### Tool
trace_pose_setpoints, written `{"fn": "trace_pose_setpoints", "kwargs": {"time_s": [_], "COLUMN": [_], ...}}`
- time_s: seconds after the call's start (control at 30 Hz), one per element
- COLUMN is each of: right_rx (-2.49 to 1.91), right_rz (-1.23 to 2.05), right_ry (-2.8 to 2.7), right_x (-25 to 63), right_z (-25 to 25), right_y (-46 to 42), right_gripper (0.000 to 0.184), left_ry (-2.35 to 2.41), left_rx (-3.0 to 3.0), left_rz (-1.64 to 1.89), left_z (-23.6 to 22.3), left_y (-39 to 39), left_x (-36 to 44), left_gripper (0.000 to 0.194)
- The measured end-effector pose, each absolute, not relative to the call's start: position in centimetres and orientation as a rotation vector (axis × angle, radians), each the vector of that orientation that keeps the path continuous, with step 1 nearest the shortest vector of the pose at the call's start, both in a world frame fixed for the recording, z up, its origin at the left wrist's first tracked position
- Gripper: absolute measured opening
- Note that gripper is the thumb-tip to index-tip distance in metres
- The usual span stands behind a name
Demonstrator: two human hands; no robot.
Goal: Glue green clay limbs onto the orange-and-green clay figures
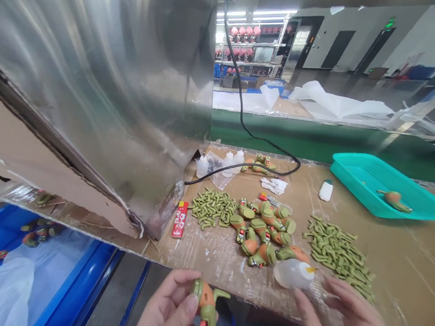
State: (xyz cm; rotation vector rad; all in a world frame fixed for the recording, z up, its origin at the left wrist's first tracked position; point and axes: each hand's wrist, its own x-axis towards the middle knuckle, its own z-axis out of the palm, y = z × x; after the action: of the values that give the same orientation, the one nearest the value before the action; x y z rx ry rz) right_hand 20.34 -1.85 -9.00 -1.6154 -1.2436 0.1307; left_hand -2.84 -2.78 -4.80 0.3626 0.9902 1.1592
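My left hand (171, 311) is closed around a small green and orange toy figure (207, 301), with a thin green piece sticking out from its side. My right hand (348, 322) is open, thumb and fingers spread, with nothing visible between them. Just beyond its thumb a translucent squeeze bottle (289, 273) with a yellowish tip lies on its side on the cardboard-covered table (215, 258); whether the thumb touches it I cannot tell. Several similar toy figures (261, 224) are grouped behind the bottle. Piles of small curved green pieces lie left (213, 207) and right (338, 251) of them.
A teal tray (368, 171) holding one figure stands at the back right. A large metal housing (134, 71) rises at the left, with a black cable (242, 108) nearby. Below left is a blue bin (84, 284). Small white bottles (202, 166) and a red packet (179, 220) are on the table.
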Motion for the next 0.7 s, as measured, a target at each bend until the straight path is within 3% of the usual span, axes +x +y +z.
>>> {"fn": "trace_pose_setpoints", "kwargs": {"time_s": [0.13,0.3,0.53,0.7], "right_rx": [-1.254,-1.169,-1.176,-1.193], "right_rz": [0.036,0.077,0.024,0.073], "right_ry": [-1.83,-2.248,-2.489,-2.535], "right_x": [17.4,11.2,8.0,7.6], "right_z": [-6.4,-6.2,-6.7,-5.9], "right_y": [-0.9,4.3,8.3,7.6], "right_gripper": [0.007,0.022,0.011,0.017], "left_ry": [1.033,1.047,1.039,1.021], "left_rx": [0.322,0.313,0.272,0.314], "left_rz": [1.271,1.339,1.382,1.391], "left_z": [-4.7,-4.4,-4.8,-4.9], "left_y": [-2.6,-2.8,-3.2,-3.1], "left_x": [-3.8,-4.9,-6.8,-7.0], "left_gripper": [0.035,0.036,0.035,0.031]}}
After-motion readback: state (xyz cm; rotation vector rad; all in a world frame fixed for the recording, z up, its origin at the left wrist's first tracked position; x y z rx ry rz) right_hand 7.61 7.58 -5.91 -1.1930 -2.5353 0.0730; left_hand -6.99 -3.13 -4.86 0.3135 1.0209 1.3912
